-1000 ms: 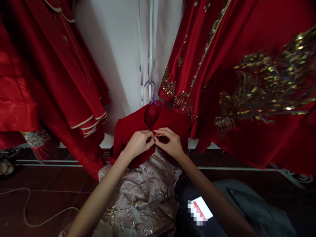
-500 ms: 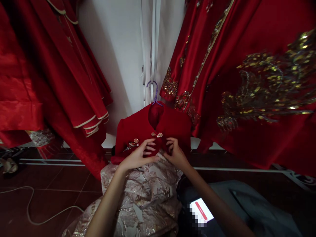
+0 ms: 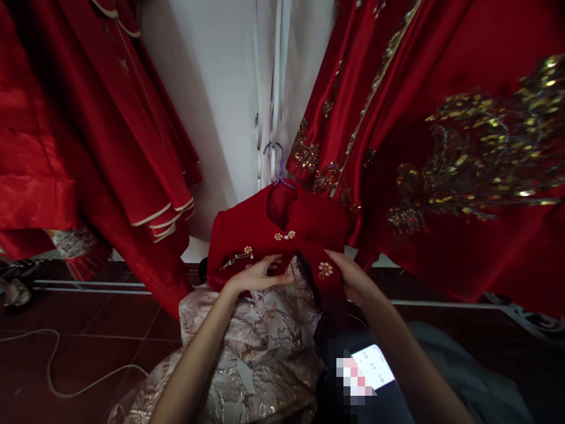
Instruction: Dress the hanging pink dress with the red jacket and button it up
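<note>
A red jacket (image 3: 318, 215) with flower-shaped pearl clasps hangs in front of me on a purple hanger (image 3: 279, 165). One front panel (image 3: 325, 285) with a pearl flower is folded out to the right, and my right hand (image 3: 355, 277) grips its edge. The upper clasp (image 3: 285, 235) is fastened. Stretched out over the jacket's lower front, my left hand (image 3: 260, 277) has its fingers apart. Under both hands spreads a pale pink brocade skirt (image 3: 260, 353) with metallic shine.
Red garments with cream piping (image 3: 150, 171) hang on the left. At the right hangs a red gown with gold sequins (image 3: 494, 147). A lit phone (image 3: 377, 368) lies below my right forearm. A white cable (image 3: 55, 371) runs over the dark tiled floor (image 3: 110, 353).
My right hand has moved right, drawing the jacket's front panel outward and showing the flower on it. My left hand stays near the same spot, and the hands are farther apart.
</note>
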Demonstrator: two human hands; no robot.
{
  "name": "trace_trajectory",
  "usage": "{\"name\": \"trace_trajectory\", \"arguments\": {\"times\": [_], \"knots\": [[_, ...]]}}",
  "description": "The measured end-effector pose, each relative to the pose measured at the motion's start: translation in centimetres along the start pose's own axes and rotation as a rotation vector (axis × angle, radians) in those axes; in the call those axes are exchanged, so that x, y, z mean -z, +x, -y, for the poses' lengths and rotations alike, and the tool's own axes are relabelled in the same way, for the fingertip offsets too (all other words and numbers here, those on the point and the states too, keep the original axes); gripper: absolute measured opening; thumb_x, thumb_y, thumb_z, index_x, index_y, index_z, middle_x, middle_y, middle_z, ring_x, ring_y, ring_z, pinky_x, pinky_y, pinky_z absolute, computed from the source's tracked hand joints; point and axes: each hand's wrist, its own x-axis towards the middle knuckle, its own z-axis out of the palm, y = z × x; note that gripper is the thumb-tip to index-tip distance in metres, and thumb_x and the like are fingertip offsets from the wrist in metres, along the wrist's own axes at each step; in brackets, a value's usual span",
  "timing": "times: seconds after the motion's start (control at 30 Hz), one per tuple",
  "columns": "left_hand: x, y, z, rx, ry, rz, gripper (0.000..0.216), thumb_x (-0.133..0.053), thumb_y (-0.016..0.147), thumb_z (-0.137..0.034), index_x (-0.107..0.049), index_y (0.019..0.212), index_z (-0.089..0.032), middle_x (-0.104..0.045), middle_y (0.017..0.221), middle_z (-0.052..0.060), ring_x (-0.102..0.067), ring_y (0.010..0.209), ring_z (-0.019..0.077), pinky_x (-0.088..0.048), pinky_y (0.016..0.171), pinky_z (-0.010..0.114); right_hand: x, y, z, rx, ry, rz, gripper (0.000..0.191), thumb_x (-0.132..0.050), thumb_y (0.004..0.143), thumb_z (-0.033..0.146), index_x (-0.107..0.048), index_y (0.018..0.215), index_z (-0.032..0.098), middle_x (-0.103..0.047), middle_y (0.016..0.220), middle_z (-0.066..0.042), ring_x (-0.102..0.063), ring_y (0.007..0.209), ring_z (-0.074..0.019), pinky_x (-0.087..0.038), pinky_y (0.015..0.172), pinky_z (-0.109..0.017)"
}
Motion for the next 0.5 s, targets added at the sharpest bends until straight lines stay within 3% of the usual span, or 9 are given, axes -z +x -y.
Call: {"name": "trace_trajectory", "arguments": {"times": [0.1,0.2,0.37,0.5], "knots": [[-1.1,-0.3,-0.8,-0.141,-0.092,0.017,0.071,-0.072,0.062,-0.047,-0.051,0.123,-0.018,-0.053,0.126,0.013,-0.050,0.116,0.0261,-0.041,0.097,0.042,-2.0,-0.6,1.0,0.148,-0.096,-0.018,0.018,-0.050,0.079,0.032,-0.063,0.088,0.022,-0.069,0.083,-0.001,-0.065,0.076,-0.0163,-0.052,0.069,-0.027],[-2.3,-1.5,-1.7,-0.156,-0.236,-0.014,0.059,-0.062,0.073,-0.050,-0.052,0.122,-0.018,-0.057,0.121,0.010,-0.052,0.113,0.0225,-0.039,0.099,0.038,-3.3,-1.2,1.2,0.174,-0.246,0.090,0.021,-0.054,0.080,0.033,-0.062,0.094,0.022,-0.066,0.075,0.000,-0.064,0.069,-0.0142,-0.052,0.060,-0.023],[-2.4,-2.5,-1.0,0.076,-0.335,-0.224,0.040,-0.052,0.081,-0.046,-0.061,0.106,-0.016,-0.067,0.096,0.007,-0.062,0.086,0.0175,-0.049,0.078,0.029,-3.2,-1.5,0.9,0.160,-0.330,0.096,0.027,-0.051,0.083,0.039,-0.062,0.098,0.020,-0.068,0.080,-0.004,-0.061,0.055,-0.0115,-0.048,0.044,-0.021],[-0.7,-2.4,1.0,0.036,-0.094,-0.529,0.031,-0.058,0.077,-0.042,-0.065,0.088,-0.014,-0.067,0.084,0.005,-0.061,0.078,0.0160,-0.048,0.073,0.026,-3.1,-0.9,0.7,0.185,-0.358,0.076,0.024,-0.051,0.083,0.039,-0.063,0.090,0.019,-0.068,0.080,-0.005,-0.061,0.057,-0.0117,-0.049,0.045,-0.021]]}}
